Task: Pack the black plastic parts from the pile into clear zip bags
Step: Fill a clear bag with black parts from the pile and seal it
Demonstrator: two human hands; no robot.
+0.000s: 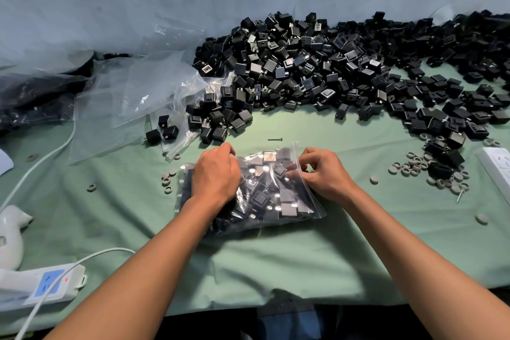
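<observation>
A clear zip bag (278, 199) full of black plastic parts lies on the green cloth in front of me. My left hand (215, 174) rests on the bag's left half, fingers curled over its far edge. At the bag's right side my right hand (320, 171) pinches the zip strip between thumb and fingers. A big pile of black plastic parts (331, 63) spreads across the back and right of the table.
Empty clear bags (138, 96) lie at the back left, and a dark filled bag (33, 96) lies at the far left. A white power strip (41, 284) with cable sits near left. Grey rings (414, 165) and a screw (275, 139) are scattered around. A white socket block (496, 168) is at the right edge.
</observation>
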